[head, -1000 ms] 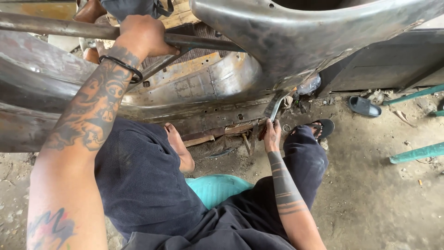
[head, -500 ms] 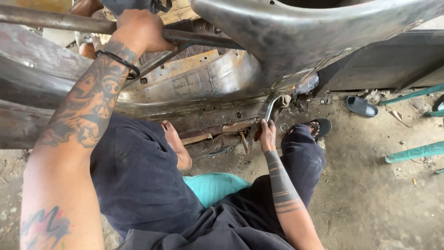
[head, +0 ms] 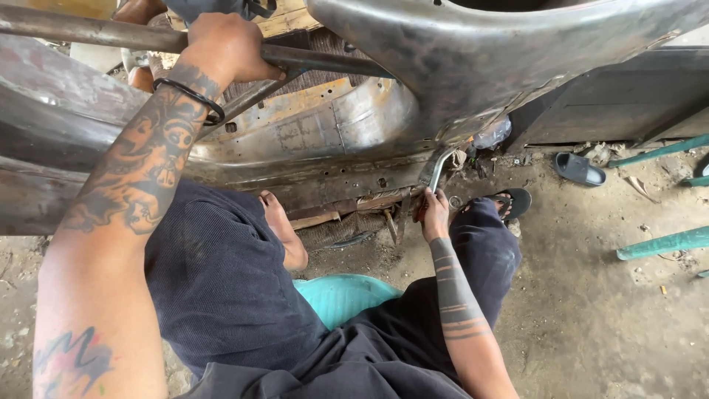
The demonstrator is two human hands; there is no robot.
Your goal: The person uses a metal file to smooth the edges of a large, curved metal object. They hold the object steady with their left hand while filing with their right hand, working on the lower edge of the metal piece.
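With the left hand (head: pixel 230 46) gripping the metal bar (head: pixel 96 33) overhead and the right hand (head: pixel 434 214) closed on a bent metal strip (head: pixel 437 168) at the rusty body shell's (head: pixel 354 140) lower edge, a slip there could cut fingers.

Left hand (head: pixel 229 46) on the bar (head: pixel 88 31) above; right hand (head: pixel 434 214) low beside the sill (head: pixel 347 181)

The floor (head: pixel 591 310) is bare, dusty grey-brown concrete strewn with small scraps and dead leaves, lit by soft, even daylight. A dark grey slip-on sandal (head: pixel 578 168) lies near the floor's far right edge, just before a dark, weathered metal panel (head: pixel 613 111), and teal-painted metal bars (head: pixel 665 242) reach in from the right edge.
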